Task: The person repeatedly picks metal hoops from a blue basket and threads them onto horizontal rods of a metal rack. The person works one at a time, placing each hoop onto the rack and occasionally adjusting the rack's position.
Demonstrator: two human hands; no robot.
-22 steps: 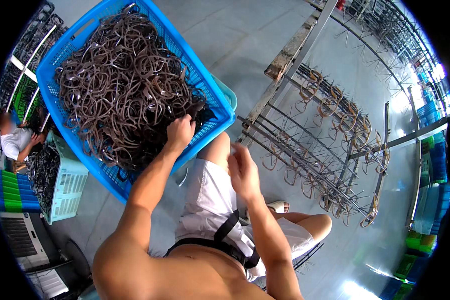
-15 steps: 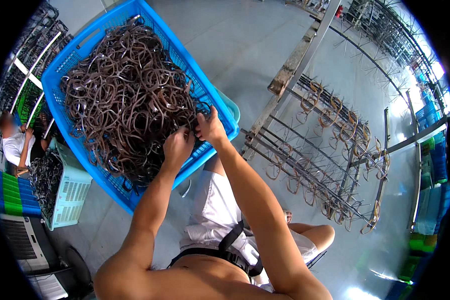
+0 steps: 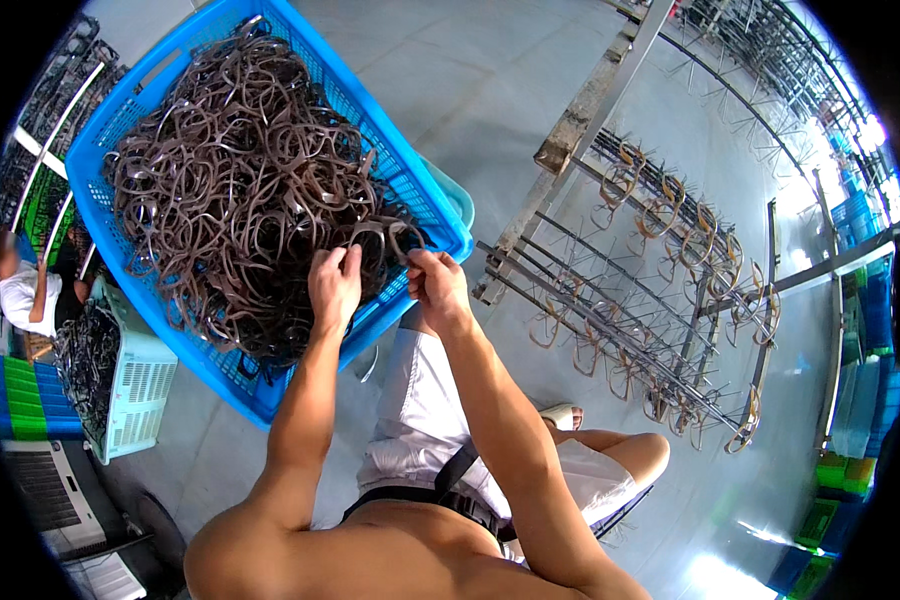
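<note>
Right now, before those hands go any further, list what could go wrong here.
1. The right hand pinches a curved brown piece beside the tangled pile; pulling might drag neighbours along or bend it.
2. The pile is heaped inside the blue basket, so loose pieces may spill over the rim if disturbed.
3. The rack to the right bristles with thin prongs; an arm swinging wide might catch on them.

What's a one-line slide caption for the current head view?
Right hand pinching a dark curved frame at a heaped blue basket, left hand alongside, metal rack to the right.
</note>
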